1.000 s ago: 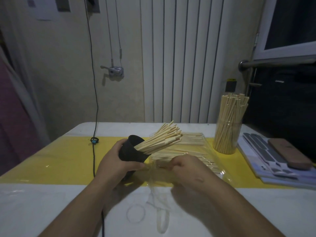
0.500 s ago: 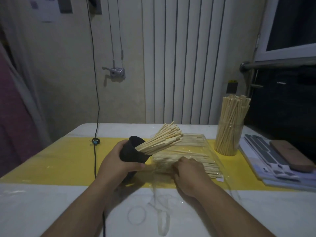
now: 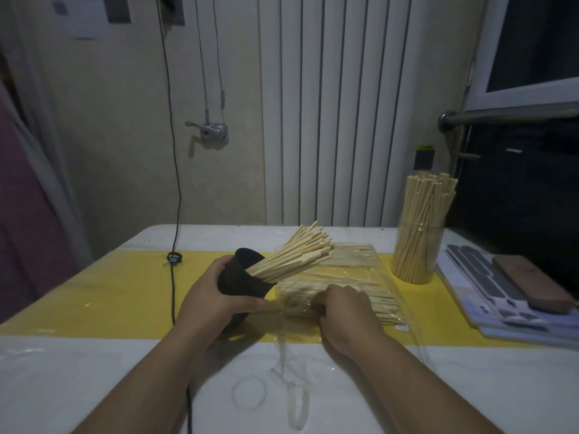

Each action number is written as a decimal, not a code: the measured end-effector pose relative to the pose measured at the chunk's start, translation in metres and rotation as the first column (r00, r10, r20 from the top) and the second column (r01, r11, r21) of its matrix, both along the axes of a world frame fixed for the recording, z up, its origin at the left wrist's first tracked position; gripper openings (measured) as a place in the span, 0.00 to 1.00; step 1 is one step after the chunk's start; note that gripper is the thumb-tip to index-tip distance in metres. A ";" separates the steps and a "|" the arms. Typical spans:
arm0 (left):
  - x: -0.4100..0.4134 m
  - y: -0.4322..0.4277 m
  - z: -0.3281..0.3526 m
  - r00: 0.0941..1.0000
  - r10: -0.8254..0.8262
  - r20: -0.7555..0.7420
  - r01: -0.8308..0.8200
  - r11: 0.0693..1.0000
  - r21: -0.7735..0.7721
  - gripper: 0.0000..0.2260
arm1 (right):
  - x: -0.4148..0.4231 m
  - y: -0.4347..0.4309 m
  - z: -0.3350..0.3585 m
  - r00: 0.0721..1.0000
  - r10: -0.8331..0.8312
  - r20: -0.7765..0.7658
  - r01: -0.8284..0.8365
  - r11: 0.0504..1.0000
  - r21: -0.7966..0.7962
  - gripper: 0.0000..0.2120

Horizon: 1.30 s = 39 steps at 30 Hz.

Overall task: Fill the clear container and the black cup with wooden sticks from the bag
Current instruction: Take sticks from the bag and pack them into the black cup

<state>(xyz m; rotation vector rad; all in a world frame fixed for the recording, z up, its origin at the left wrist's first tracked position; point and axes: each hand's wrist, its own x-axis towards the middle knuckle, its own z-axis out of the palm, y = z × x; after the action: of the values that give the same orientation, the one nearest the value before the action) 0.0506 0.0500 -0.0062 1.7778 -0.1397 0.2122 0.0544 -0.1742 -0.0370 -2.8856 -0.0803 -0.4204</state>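
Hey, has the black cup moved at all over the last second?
No. The black cup stays tilted in the left hand, with the same gap to the cable clip on its left.

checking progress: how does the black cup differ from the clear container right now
The round black cup is tilted, gripped by the left hand; the clear cylindrical container stands upright, untouched, at the right. The cup hides its sticks' lower ends; the container shows them through. Both hold wooden sticks.
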 end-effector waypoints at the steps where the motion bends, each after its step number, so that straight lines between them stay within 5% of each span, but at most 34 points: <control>1: 0.000 0.000 0.000 1.000 0.003 0.000 -0.003 1.000 0.001 0.33 | 0.000 0.000 0.000 1.000 -0.001 -0.001 0.001 1.000 -0.002 0.19; 39: -0.002 -0.001 0.001 1.000 0.003 0.004 -0.003 1.000 0.015 0.33 | -0.002 0.000 -0.001 0.988 0.045 -0.147 -0.023 0.989 0.145 0.14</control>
<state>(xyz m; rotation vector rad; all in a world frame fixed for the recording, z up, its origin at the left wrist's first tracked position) 0.0488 0.0493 -0.0051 1.7923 -0.1421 0.2173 0.0521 -0.1740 -0.0377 -2.7591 -0.0715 -0.1930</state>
